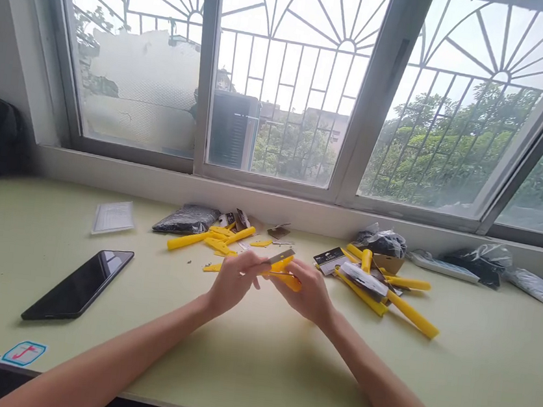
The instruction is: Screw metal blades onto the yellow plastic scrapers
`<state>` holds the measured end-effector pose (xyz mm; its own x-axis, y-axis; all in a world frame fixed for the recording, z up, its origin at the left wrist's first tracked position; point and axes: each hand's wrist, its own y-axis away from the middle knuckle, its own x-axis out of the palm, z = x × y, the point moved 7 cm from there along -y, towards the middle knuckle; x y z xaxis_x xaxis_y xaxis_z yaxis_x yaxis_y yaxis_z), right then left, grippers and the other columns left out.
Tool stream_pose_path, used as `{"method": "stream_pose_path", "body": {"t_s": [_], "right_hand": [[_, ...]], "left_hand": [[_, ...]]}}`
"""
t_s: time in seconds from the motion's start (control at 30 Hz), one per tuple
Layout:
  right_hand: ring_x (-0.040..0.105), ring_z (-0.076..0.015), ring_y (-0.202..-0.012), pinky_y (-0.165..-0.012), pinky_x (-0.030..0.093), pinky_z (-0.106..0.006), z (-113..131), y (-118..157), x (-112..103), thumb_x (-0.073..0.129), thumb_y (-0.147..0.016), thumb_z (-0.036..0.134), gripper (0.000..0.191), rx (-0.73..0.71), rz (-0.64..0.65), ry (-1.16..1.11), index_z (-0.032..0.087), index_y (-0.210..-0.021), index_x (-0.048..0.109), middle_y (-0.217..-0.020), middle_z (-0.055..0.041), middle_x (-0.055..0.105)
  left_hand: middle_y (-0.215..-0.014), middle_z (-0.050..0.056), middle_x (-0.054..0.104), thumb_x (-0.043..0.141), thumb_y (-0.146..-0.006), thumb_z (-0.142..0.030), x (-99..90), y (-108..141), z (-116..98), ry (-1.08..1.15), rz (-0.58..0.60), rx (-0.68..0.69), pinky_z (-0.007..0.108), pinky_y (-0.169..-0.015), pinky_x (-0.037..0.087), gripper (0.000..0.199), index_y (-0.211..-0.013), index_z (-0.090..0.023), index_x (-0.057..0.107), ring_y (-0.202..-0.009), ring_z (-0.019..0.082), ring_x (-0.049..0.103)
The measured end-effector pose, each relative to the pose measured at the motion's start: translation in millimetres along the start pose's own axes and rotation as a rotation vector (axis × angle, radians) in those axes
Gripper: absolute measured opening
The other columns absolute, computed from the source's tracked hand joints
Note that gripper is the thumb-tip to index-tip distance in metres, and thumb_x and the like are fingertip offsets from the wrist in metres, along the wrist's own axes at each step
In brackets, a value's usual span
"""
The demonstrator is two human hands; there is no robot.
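Note:
Above the middle of the table, my left hand (pixel 235 283) is closed, fingers pinching a flat grey metal blade (pixel 281 257). My right hand (pixel 309 291) is closed around a yellow plastic scraper (pixel 288 280), whose end meets or lies just under the blade; I cannot tell whether they are joined. Beyond my left hand lie yellow scraper parts (pixel 220 246), some flat and one a long handle. To the right of my right hand, a heap of yellow scrapers (pixel 410 314) includes one with a wrapped blade end.
A black tablet (pixel 78 286) lies at left, near a clear flat packet (pixel 113 217) and a marked card (pixel 23 353) at the front edge. Along the window sill are a dark plastic bag (pixel 186 218), a black card (pixel 331 260), a bagged black bundle (pixel 381 240) and a white packet (pixel 539 287).

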<state>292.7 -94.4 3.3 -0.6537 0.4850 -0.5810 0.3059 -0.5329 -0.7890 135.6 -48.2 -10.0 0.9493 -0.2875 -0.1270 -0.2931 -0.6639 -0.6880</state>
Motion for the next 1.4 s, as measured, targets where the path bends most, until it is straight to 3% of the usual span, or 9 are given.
{"method": "stream_pose_path", "body": {"t_s": [0.1, 0.23, 0.4, 0.77, 1.0, 1.2, 1.4], "right_hand": [[0.064, -0.0157, -0.072, -0.067, 0.046, -0.027, 10.4, 0.2, -8.7, 0.063, -0.096, 0.030, 0.010, -0.107, -0.073, -0.084, 0.022, -0.098, 0.070, -0.086, -0.0044, 0.074], [0.061, -0.0161, -0.066, -0.064, 0.045, -0.029, 20.2, 2.3, -11.9, 0.061, -0.097, 0.029, 0.014, -0.196, -0.110, 0.033, 0.022, -0.108, 0.069, -0.081, -0.0035, 0.074], [0.059, -0.0170, -0.066, -0.064, 0.044, -0.030, 27.8, 3.5, -17.6, 0.061, -0.098, 0.032, 0.018, -0.254, -0.167, 0.182, 0.020, -0.110, 0.068, -0.076, -0.0035, 0.071], [0.055, -0.0226, -0.075, -0.072, 0.044, -0.037, 22.5, 5.3, -26.4, 0.059, -0.098, 0.027, 0.043, -0.344, -0.116, 0.257, 0.025, -0.140, 0.054, -0.093, -0.0060, 0.072], [0.052, -0.0220, -0.075, -0.073, 0.043, -0.035, 28.1, 2.7, -32.5, 0.054, -0.098, 0.016, 0.051, -0.380, -0.101, 0.307, 0.026, -0.147, 0.047, -0.090, -0.0047, 0.071], [0.053, -0.0228, -0.077, -0.075, 0.043, -0.036, 23.8, 3.9, -31.1, 0.054, -0.100, 0.025, 0.048, -0.370, -0.074, 0.320, 0.027, -0.148, 0.048, -0.091, -0.0052, 0.070], [0.054, -0.0235, -0.080, -0.077, 0.043, -0.038, 15.2, 6.6, -25.5, 0.053, -0.100, 0.023, 0.049, -0.340, -0.047, 0.283, 0.027, -0.148, 0.048, -0.098, -0.0059, 0.072]], "left_hand": [[-0.087, 0.005, 0.074, 0.060, -0.096, -0.023, 3.5, 5.2, -26.8, -0.158, 0.067, 0.284, 0.025, -0.061, 0.058, 0.013, -0.084, -0.018, 0.060, -0.065, 0.012, 0.067], [-0.102, 0.008, 0.074, 0.052, -0.096, -0.007, 7.9, 11.7, -57.0, -0.335, 0.202, 0.636, 0.025, -0.070, 0.056, 0.015, -0.088, -0.019, 0.055, -0.078, 0.012, 0.068], [-0.112, 0.013, 0.073, 0.051, -0.096, -0.005, 8.0, 14.2, -78.2, -0.439, 0.244, 0.837, 0.027, -0.075, 0.057, 0.016, -0.098, -0.020, 0.056, -0.095, 0.017, 0.070], [-0.113, 0.015, 0.074, 0.056, -0.093, -0.002, 8.6, 16.0, -85.3, -0.397, 0.189, 0.882, 0.031, -0.085, 0.061, 0.021, -0.104, -0.019, 0.058, -0.106, 0.020, 0.072], [-0.117, 0.014, 0.074, 0.056, -0.093, -0.003, 8.9, 17.3, -85.6, -0.424, 0.191, 0.878, 0.033, -0.088, 0.062, 0.017, -0.095, -0.020, 0.056, -0.109, 0.020, 0.071], [-0.118, 0.013, 0.074, 0.053, -0.094, -0.004, 8.9, 16.9, -82.3, -0.418, 0.212, 0.830, 0.035, -0.092, 0.061, 0.017, -0.096, -0.021, 0.056, -0.111, 0.020, 0.071], [-0.117, 0.014, 0.074, 0.053, -0.092, -0.002, 8.3, 14.7, -82.2, -0.371, 0.214, 0.795, 0.037, -0.093, 0.061, 0.019, -0.089, -0.021, 0.053, -0.111, 0.022, 0.071]]}}
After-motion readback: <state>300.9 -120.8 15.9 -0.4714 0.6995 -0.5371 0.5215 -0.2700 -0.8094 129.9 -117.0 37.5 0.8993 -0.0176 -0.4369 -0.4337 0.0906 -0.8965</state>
